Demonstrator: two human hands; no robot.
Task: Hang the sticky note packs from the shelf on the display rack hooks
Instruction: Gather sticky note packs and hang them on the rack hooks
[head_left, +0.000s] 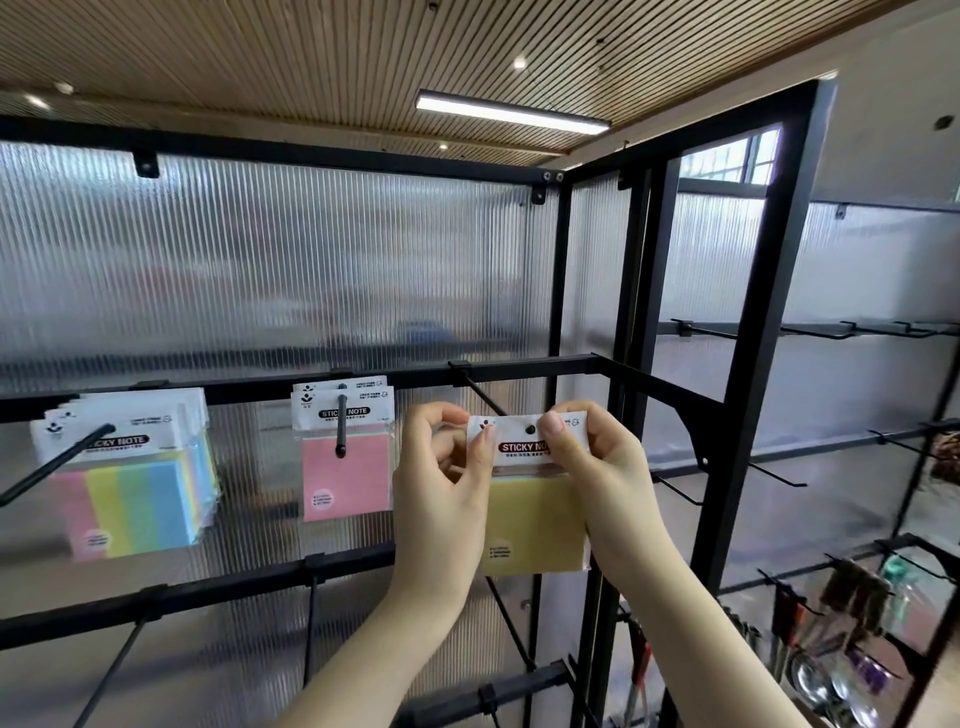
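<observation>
A yellow sticky note pack (535, 525) with a white header card is held up in front of the rack. My left hand (441, 473) pinches the header's left edge and my right hand (592, 467) pinches its right edge. The tip of a black hook (480, 397) shows in the header's hole. Pink packs (345, 470) hang on the middle hook (341, 426). A thick bunch of multicolour packs (132, 499) hangs on the left hook (57, 465).
The black rack frame (769, 322) carries horizontal bars (519, 366) before ribbed translucent panels. Bare hooks stick out on lower bars (506, 623) and to the right (779, 475). Other hanging goods (852, 623) fill the lower right.
</observation>
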